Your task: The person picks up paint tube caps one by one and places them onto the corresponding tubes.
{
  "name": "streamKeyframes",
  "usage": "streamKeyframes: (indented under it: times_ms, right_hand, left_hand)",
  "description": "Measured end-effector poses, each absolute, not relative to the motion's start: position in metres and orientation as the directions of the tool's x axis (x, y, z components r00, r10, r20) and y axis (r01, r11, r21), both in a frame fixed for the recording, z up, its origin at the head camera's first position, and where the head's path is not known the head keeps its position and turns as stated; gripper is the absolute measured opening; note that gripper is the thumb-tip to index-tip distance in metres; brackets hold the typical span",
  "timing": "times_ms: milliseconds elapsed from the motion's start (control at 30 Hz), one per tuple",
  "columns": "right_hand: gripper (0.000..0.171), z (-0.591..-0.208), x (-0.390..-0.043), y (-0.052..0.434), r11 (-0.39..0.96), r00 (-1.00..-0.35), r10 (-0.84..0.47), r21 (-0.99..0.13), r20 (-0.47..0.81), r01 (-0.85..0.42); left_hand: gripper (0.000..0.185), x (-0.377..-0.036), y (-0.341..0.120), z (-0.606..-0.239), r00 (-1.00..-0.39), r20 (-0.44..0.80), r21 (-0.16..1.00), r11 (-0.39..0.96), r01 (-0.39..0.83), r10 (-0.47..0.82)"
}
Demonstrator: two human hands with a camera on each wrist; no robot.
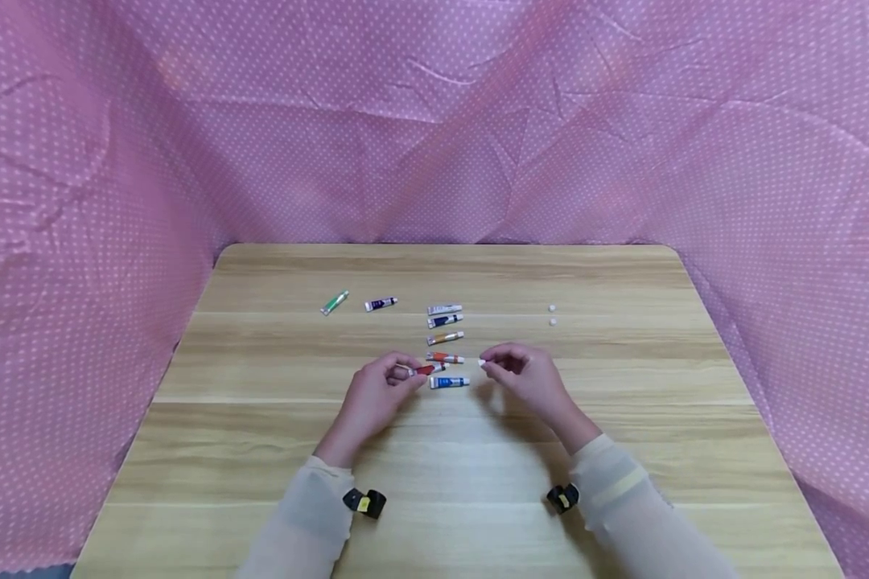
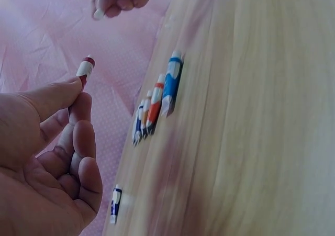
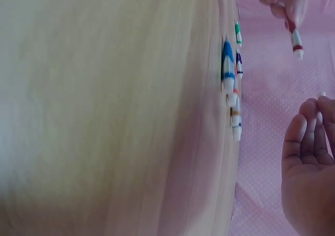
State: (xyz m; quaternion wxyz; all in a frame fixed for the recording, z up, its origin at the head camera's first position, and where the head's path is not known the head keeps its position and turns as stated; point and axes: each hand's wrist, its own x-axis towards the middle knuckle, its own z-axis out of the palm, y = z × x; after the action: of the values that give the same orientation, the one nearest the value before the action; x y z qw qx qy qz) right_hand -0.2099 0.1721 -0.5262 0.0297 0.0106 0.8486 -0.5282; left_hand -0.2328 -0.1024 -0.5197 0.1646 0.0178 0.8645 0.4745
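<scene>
The left hand (image 1: 378, 394) pinches a red tube (image 2: 85, 68) between thumb and index finger, its other fingers bent loosely below, while the right hand (image 1: 527, 381) pinches 1 small white cap (image 1: 482, 362) at the fingertips. The 8 containers here are small tubes, and whatever they hold is hidden by their walls. The red tube is raised above the table (image 1: 434, 466), near the orange tube (image 1: 445, 357) in the head view; its long axis runs roughly left to right, with the narrow white neck end pointing to the right, toward the cap, and slightly away from the person. Tube and cap are apart. On the table, 5 tubes lie in a column, long axes close to left-right and neck ends to the right: from far to near, a white tube (image 1: 445, 309), a dark blue tube (image 1: 445, 321), a yellow tube (image 1: 446, 338), the orange tube and a bright blue tube (image 1: 450, 383). Left of the column, a purple tube (image 1: 380, 304) also points right, tilted slightly away, and a green tube (image 1: 335, 303) lies diagonally, its pale end to the far right. Well to the column's right sit 2 small white pieces (image 1: 552, 308).
</scene>
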Motion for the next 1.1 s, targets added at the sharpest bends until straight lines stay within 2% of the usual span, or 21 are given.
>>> streamKeyframes:
  times_ms: [300,800,1100]
  right_hand:
    - [0.012,-0.529,-0.204,0.155,0.413,-0.999,-0.049,-0.91,-0.014,-0.007]
    - [0.011,-0.539,-0.202,0.146,0.424,-0.999,-0.041,-0.905,-0.033,0.012]
    - [0.011,-0.541,-0.199,0.146,0.387,-0.995,-0.049,-0.92,-0.091,0.065]
  left_hand:
    - [0.018,-0.226,-0.095,-0.516,-0.94,-0.258,0.838,0.536,-0.102,0.224]
    - [0.016,-0.222,-0.09,-0.519,-0.928,-0.249,0.85,0.522,-0.072,0.278]
    - [0.017,-0.219,-0.088,-0.52,-0.928,-0.266,0.853,0.512,-0.1,0.263]
